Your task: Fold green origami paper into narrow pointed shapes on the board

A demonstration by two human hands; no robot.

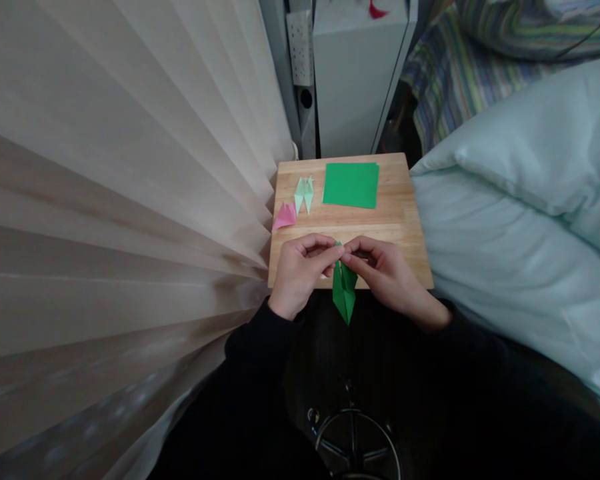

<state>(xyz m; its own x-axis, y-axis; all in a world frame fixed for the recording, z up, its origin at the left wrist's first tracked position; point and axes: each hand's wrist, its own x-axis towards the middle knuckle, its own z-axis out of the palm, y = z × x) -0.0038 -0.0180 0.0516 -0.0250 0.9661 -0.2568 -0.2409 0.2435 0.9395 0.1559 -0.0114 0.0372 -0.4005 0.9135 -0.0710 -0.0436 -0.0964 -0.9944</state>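
A piece of dark green folded origami paper [345,293] hangs from my fingertips at the near edge of the small wooden table [393,227]. My left hand [305,267] pinches its narrow upper end from the left. From the right, my right hand [383,270] pinches the same end, the two thumbs almost touching. The paper's pointed lower end reaches past the table edge. Beyond my hands lies a stack of flat green paper [351,185]. Left of that stack are a pale green folded paper piece [304,194] and a pink folded paper piece [285,217].
A pleated curtain [130,173] runs close along the left side. Light bedding [520,200] borders the table's right side. Behind the table stands a white cabinet [355,80] beside a power strip [300,48]. Below is a wheeled base with a metal ring [353,412].
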